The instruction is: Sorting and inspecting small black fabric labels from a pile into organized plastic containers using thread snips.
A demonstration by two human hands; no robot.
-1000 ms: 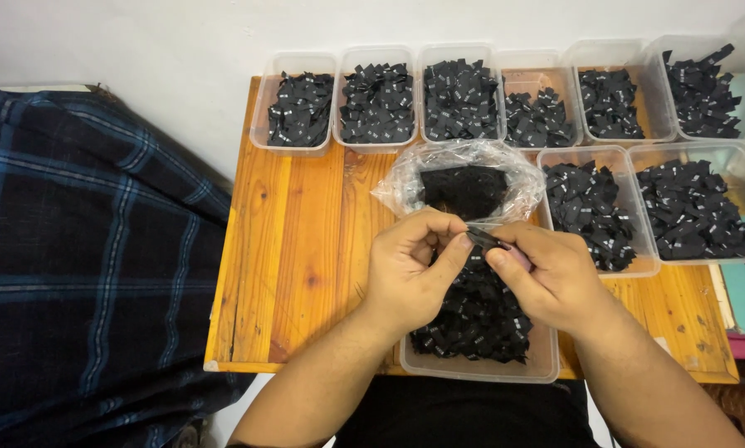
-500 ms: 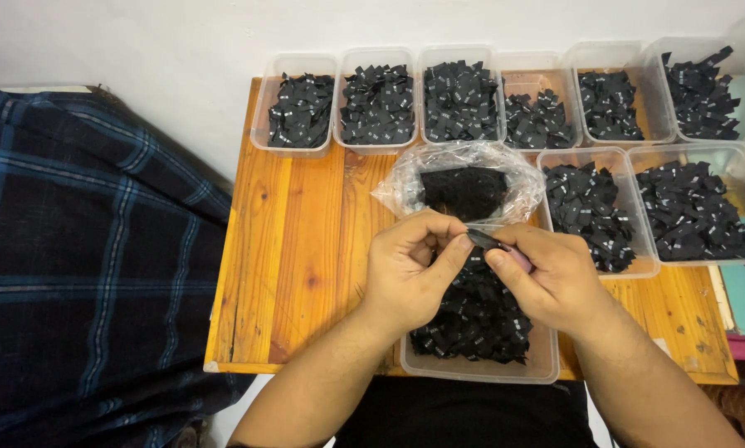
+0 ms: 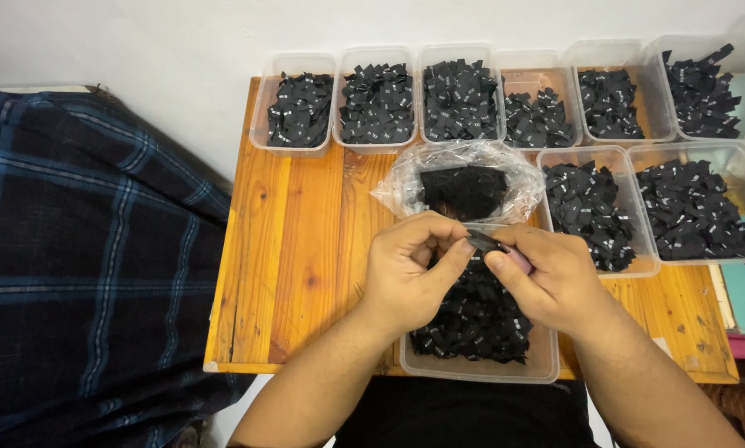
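My left hand (image 3: 410, 270) and right hand (image 3: 551, 278) meet, pinching one small black tag (image 3: 486, 242) together above the tub (image 3: 472, 365) of tags; bag (image 3: 459, 187) just beyond.

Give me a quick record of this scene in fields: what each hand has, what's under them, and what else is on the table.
left hand: pinches one end of a small black label
right hand: pinches the label's other end
under the hands: clear tub of black labels, at the table's near edge
behind the hands: open plastic bag of black pieces
table: wooden slats
other tubs: six along the wall, two at right
at left: dark plaid cloth
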